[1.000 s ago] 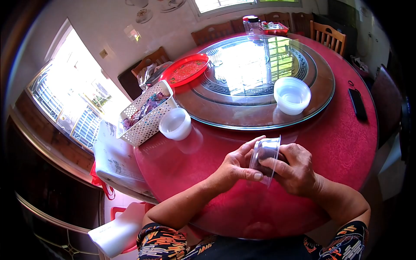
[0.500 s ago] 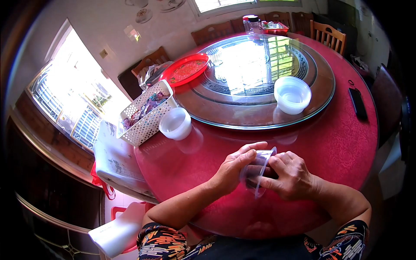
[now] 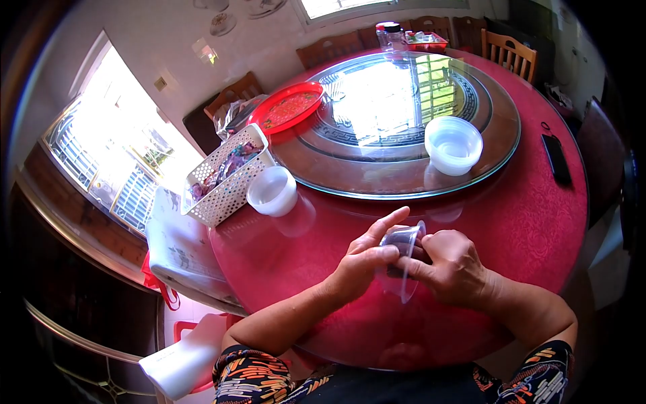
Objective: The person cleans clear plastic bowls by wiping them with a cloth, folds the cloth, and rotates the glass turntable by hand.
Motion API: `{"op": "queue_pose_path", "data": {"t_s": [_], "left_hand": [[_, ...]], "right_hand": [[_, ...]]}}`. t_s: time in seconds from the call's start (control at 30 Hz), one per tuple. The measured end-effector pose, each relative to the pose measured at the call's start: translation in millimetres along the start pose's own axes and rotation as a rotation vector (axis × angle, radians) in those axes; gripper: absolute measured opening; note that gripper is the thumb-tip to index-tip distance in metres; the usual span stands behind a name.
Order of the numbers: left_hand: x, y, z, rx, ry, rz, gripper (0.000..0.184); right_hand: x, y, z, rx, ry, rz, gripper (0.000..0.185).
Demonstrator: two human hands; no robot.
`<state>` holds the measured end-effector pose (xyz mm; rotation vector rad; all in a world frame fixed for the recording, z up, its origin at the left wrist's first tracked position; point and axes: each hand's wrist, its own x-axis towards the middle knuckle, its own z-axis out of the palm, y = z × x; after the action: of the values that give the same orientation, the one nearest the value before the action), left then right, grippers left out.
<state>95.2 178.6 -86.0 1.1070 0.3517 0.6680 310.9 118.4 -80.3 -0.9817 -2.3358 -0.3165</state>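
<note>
A clear plastic bowl (image 3: pixel 404 269) is tilted on its side between my two hands, above the red tabletop near me. My left hand (image 3: pixel 367 262) supports the bowl's outer side and base, its thumb across the side. My right hand (image 3: pixel 449 264) grips the rim, with some of its fingers inside the bowl. Farther off, a stack of clear bowls (image 3: pixel 453 145) stands on the glass turntable (image 3: pixel 377 178). Another clear bowl (image 3: pixel 272 192) sits on the table to the left, beside a white perforated basket (image 3: pixel 215 213) holding colourful wrapped items.
A red round tray (image 3: pixel 289 108) lies at the turntable's left edge. A black phone (image 3: pixel 556 159) is on the red table (image 3: pixel 525 222) at the right. Jars (image 3: pixel 392 37) and a red basket (image 3: pixel 427 45) stand at the far side. Wooden chairs surround the table.
The bowl in my hands has turned and shifted slightly left and down. My right fingers have changed their hold on its rim.
</note>
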Motion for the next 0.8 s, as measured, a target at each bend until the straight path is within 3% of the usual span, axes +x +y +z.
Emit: {"op": "queue_pose_path", "data": {"t_s": [0.13,0.27,0.43,0.53,0.67,0.8], "left_hand": [[-3.6,2.2,13.3,0.084,0.077,-0.145,0.080],[-1.3,1.0,10.6,0.154,0.071,-0.143,0.075],[-3.5,-0.3,6.3,0.117,0.055,0.053,0.082],[-4.5,-0.4,7.5,0.170,0.034,0.116,0.089],[-4.0,-7.5,16.8,0.003,0.073,0.009,0.083],[-0.8,-2.5,9.9,0.135,0.037,-0.090,0.077]], "right_hand": [[4.5,-3.7,-1.7,0.031,0.191,-0.142,0.025],[6.2,-8.0,-5.2,-0.068,0.227,0.000,0.023],[2.4,-7.9,-1.9,0.033,0.028,0.169,0.037],[-2.2,-5.6,3.3,0.175,-0.061,0.180,0.030],[-0.7,-3.3,2.9,0.283,0.025,0.042,0.032],[4.8,-4.6,-9.9,0.052,0.207,-0.045,0.029]]}}
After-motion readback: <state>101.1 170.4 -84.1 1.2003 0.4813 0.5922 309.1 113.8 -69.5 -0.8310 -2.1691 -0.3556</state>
